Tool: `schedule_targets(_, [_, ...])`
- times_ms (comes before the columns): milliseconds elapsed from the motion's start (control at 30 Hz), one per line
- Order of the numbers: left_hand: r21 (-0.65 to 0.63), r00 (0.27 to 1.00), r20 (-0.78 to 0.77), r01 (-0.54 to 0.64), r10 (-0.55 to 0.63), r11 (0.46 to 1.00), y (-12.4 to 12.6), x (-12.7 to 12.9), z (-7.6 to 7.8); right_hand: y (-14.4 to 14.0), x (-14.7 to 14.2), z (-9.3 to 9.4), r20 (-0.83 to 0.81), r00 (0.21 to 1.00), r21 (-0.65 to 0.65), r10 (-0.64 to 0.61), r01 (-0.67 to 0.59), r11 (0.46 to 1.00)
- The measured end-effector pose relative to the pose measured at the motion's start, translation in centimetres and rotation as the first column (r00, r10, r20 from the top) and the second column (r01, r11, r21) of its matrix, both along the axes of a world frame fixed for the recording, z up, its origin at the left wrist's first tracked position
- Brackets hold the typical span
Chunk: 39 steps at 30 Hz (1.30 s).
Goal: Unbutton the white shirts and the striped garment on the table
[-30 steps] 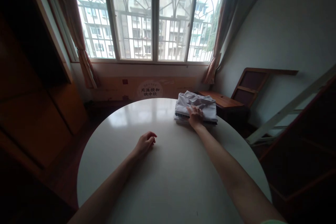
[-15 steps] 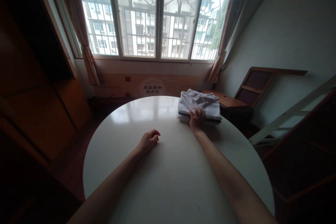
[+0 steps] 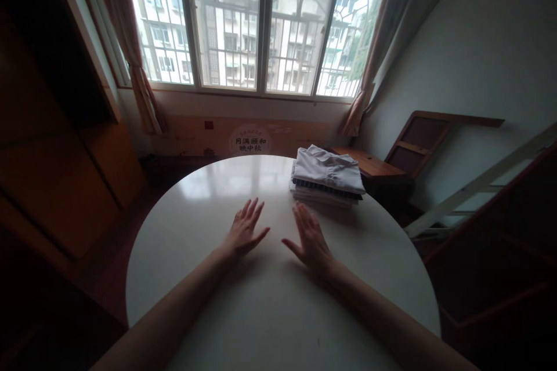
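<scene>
I have both hands flat on the round white worktop (image 3: pixel 278 313), palms down, fingers spread, gripping nothing. My left hand (image 3: pixel 243 231) lies near the middle of the worktop; my right hand (image 3: pixel 310 239) lies just beside it, thumbs pointing toward each other with a gap of bare surface between them. The stack of folded clothes (image 3: pixel 327 175) sits beyond my right hand, near the far right rim of the worktop, apart from my fingertips; a white garment is on top, a dark layer under it and pale layers below. Its right corner comes close to the rim. Bare surface runs wide to the left of the stack and all around my forearms toward the near edge. Past the far rim I see a cardboard box (image 3: pixel 243 138) under the window (image 3: pixel 256 23), and a low wooden table (image 3: pixel 369 163) just behind the stack.
</scene>
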<state>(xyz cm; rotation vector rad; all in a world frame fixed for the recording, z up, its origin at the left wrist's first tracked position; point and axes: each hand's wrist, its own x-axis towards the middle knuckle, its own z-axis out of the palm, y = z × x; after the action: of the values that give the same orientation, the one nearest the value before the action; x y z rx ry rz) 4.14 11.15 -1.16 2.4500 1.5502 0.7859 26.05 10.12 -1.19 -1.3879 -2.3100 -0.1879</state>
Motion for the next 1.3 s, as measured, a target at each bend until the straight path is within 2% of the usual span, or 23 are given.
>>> schedule_targets(100, [-0.176, 0.983, -0.153, 0.074, -0.102, 0.982, -0.31, 0.66, -0.39, -0.90, -0.42, -0.18, 0.093, 0.993, -0.279, 0.069, -0.040, 0.960])
schedule_targets(200, [-0.197, 0.980, -0.179, 0.053, -0.089, 0.979, -0.39, 0.97, -0.47, -0.80, -0.43, 0.09, 0.101, 0.993, -0.364, 0.067, -0.025, 0.931])
schedule_targets(1300, [-0.187, 0.986, -0.140, 0.065, -0.092, 0.980, -0.15, 0.62, -0.34, -0.44, -0.35, 0.52, 0.052, 0.997, -0.347, 0.049, -0.028, 0.937])
